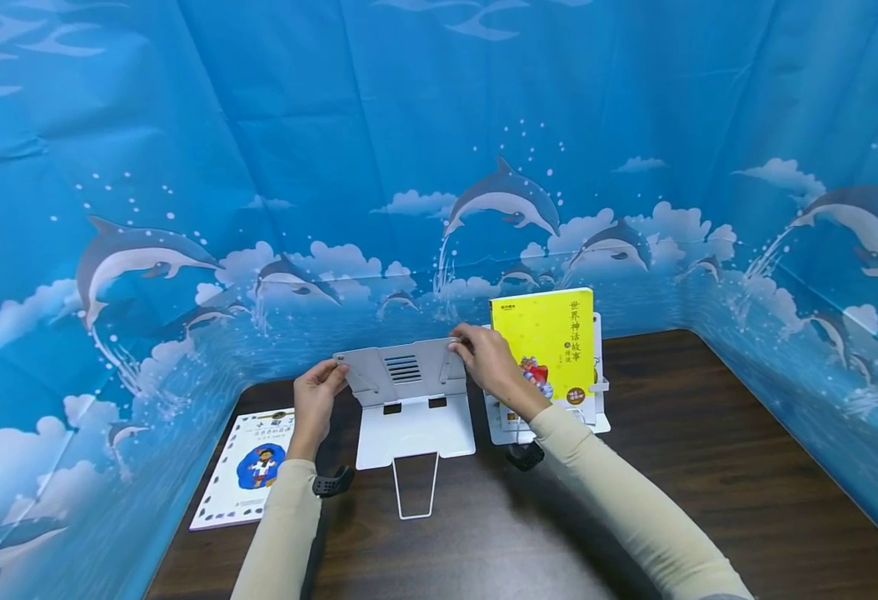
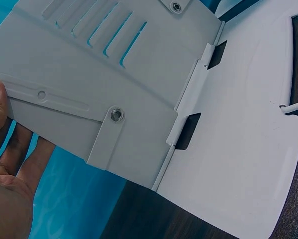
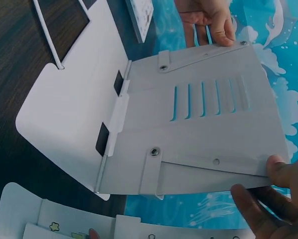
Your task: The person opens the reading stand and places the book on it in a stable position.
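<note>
A white metal book stand (image 1: pixel 416 429) lies partly unfolded on the table, its slotted back panel (image 1: pixel 403 372) tilted up from the flat base. My left hand (image 1: pixel 315 402) pinches the panel's upper left corner, the thumb on the near face and the fingers behind it. At the upper right corner, my right hand (image 1: pixel 486 354) grips the panel between thumb and fingers. Folded flat metal arms (image 3: pixel 214 167) lie along both sides of the panel. A wire loop (image 1: pixel 415 492) sticks out from the base toward me.
To the right, a yellow book (image 1: pixel 547 342) leans on a second white stand (image 1: pixel 600 421). A white book with a blue picture (image 1: pixel 240 475) lies flat at the left. The dark wooden table (image 1: pixel 679 433) is bordered by a blue dolphin-print curtain (image 1: pixel 379 208).
</note>
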The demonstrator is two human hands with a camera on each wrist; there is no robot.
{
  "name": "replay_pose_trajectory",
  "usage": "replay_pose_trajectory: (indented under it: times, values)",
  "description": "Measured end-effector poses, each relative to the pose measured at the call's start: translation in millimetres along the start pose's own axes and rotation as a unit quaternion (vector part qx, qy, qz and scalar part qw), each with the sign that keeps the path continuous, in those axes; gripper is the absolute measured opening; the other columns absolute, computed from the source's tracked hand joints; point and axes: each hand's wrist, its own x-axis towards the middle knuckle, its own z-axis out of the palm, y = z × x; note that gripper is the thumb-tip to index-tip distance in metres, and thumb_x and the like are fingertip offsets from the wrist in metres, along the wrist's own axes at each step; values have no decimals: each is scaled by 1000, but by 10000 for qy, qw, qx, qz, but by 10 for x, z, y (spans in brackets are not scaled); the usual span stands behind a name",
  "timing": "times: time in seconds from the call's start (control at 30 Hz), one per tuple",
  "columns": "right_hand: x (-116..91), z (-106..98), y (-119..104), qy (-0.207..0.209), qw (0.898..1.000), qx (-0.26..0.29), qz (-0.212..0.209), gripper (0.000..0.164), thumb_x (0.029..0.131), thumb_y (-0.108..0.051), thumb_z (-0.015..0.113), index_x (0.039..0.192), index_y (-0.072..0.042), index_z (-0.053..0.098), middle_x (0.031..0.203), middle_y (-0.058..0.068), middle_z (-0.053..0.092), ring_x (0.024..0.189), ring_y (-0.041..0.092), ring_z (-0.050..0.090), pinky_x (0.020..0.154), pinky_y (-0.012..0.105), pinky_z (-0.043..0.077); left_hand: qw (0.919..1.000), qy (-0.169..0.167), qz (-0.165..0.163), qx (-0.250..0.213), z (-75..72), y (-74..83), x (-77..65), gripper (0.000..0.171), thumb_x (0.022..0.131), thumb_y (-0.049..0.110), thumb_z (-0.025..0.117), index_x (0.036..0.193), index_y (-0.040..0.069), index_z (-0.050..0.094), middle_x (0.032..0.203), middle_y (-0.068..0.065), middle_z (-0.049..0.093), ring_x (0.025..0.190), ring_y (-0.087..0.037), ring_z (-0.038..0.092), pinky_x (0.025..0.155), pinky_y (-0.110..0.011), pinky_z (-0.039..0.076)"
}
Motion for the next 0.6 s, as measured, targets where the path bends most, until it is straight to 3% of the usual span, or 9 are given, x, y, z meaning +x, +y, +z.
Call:
replay_pose_trajectory:
  times: [0.13, 0.27, 0.33, 0.4, 0.47, 0.53, 0.6]
  values:
    - [-67, 9, -31, 407, 9988, -141, -223, 28, 92, -22, 69, 117, -12, 65, 108, 5, 65, 93, 18, 64, 79, 31, 57, 10000, 19, -7, 5, -2, -9, -6, 28, 93, 21, 67, 114, 3, 70, 98, 6, 72, 93, -1, 69, 88, -28, 55]
    - [-235, 28, -135, 1285, 9862, -165, -1031, 22, 89, -13, 72, 110, -9, 66, 107, 5, 63, 98, 17, 62, 83, 29, 57, 10000, 50, -47, 17, -6, -15, -12, 30, 92, 25, 67, 114, 4, 71, 97, 8, 72, 93, -1, 69, 88, -28, 55]
    - [-369, 65, -221, 1235, 9815, -244, -1442, 17, 89, -12, 72, 105, -11, 68, 102, 2, 64, 95, 14, 61, 82, 26, 56, 10000, 64, -39, 28, -9, -20, -18, 30, 92, 25, 67, 114, 4, 71, 96, 8, 72, 93, -1, 68, 88, -28, 55]
    - [-529, 135, -315, 592, 9828, -311, -1722, 13, 89, -13, 72, 102, -14, 70, 98, -2, 66, 91, 10, 61, 79, 21, 55, 10000, 73, 0, 26, -11, -28, -16, 30, 92, 24, 67, 114, 3, 71, 95, 8, 72, 93, -2, 68, 88, -27, 55]
    - [-700, 241, -384, -353, 9786, -522, -1959, 12, 89, -18, 72, 101, -17, 71, 96, -6, 68, 87, 5, 60, 76, 18, 53, 10000, 76, 19, 9, -12, -34, -10, 30, 93, 23, 67, 114, 3, 71, 94, 9, 72, 92, -2, 69, 87, -27, 55]
    - [-864, 372, -422, -1287, 9638, -735, -2217, 10, 90, -23, 71, 100, -21, 72, 92, -10, 68, 83, 1, 59, 73, 15, 50, 10000, 80, 7, -11, -13, -31, -11, 29, 93, 22, 67, 113, 2, 71, 94, 9, 71, 92, -1, 68, 87, -26, 55]
    - [-1010, 518, -424, -1878, 9438, -922, -2557, 8, 91, -26, 70, 97, -22, 72, 88, -12, 67, 79, 0, 57, 68, 14, 48, 10000, 85, -4, 1, -12, -28, -11, 29, 93, 22, 67, 114, 2, 71, 94, 9, 72, 92, -1, 68, 86, -25, 55]
